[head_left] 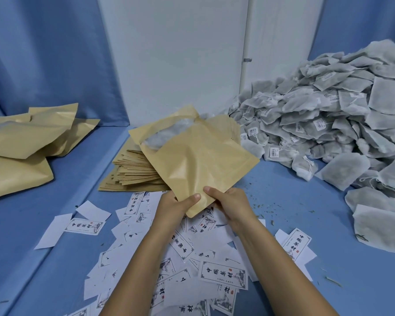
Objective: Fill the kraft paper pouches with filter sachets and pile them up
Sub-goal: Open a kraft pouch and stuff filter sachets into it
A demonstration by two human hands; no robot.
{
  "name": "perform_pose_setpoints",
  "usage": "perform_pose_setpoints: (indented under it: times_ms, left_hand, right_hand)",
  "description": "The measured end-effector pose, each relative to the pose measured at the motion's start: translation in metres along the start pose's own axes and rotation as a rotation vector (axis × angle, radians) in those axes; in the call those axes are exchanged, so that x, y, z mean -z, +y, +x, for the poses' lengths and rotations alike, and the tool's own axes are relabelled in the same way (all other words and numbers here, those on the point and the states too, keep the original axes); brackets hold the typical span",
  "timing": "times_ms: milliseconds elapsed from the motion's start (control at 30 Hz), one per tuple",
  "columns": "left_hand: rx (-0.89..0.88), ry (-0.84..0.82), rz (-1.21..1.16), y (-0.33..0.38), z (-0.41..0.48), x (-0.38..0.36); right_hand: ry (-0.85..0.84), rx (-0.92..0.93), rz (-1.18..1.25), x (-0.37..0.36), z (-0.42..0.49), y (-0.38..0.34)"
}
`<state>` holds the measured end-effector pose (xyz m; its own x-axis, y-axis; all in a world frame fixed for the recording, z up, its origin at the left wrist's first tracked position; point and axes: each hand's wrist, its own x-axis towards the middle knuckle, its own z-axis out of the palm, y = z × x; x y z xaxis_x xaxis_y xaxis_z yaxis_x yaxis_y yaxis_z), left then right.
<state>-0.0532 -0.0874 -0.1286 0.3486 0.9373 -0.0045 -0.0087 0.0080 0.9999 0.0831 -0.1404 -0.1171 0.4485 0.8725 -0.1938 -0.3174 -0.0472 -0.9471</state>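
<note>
**Kraft pouch (198, 160) pinched at its near corner by both your hands**

At your far left, a pile of filled pouches (21, 142) lies on the blue cloth (306, 224). They overlap one another and sit well apart from your hands.

Next to the right, a fanned stack of flat empty pouches (132, 172) rests just beyond your hands. The pouch you hold hides its right part.

Your left hand (176, 206) pinches the pouch's near corner, thumb on the top face and fingers underneath. Your right hand (230, 204) pinches the same corner just beside it, thumb also on top, so the two thumbs nearly meet.

The pouch tilts up and away from you, lifted over the stack. Its mouth gapes at the far upper left, where a pale filter sachet (167, 133) shows inside.

Below your wrists and forearms, printed white labels (222, 274) lie scattered over the cloth, some face down. They cover the space between you and the stack.

To the right, small flecks of dried leaf (271, 222) dot the cloth.

Beyond them a large heap of filter sachets (328, 115), grey-white with strings and small tags, rises towards the white panel (173, 53). Its nearest sachets lie close to the pouch's right corner; you cannot tell whether they touch.
</note>
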Motion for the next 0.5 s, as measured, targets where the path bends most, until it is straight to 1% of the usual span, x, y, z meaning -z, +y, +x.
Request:
perform_pose_setpoints:
  times_ms: [133, 167, 233, 333, 500]
  left_hand:
    - [0.025, -0.017, 0.189, 0.0010, 0.0016, 0.0053]
    - [0.028, -0.014, 0.222, 0.0010, 0.0019, 0.0064]
    - [0.033, -0.006, 0.243, 0.0007, 0.0025, 0.0072]
    - [0.016, 0.009, 0.298, 0.0002, 0.0027, 0.0061]
    - [-0.032, 0.007, 0.363, -0.0012, 0.0024, 0.0035]
  right_hand:
    - [0.102, 0.049, -0.023, 0.0004, 0.0018, 0.0025]
    - [0.099, 0.046, -0.017, 0.0004, 0.0010, 0.0016]
    - [0.024, 0.009, -0.018, 0.0011, 0.0010, 0.0011]
    - [-0.079, -0.029, -0.109, 0.0018, 0.0009, 0.0015]
    - [-0.025, 0.026, -0.135, 0.0001, 0.0038, 0.0063]
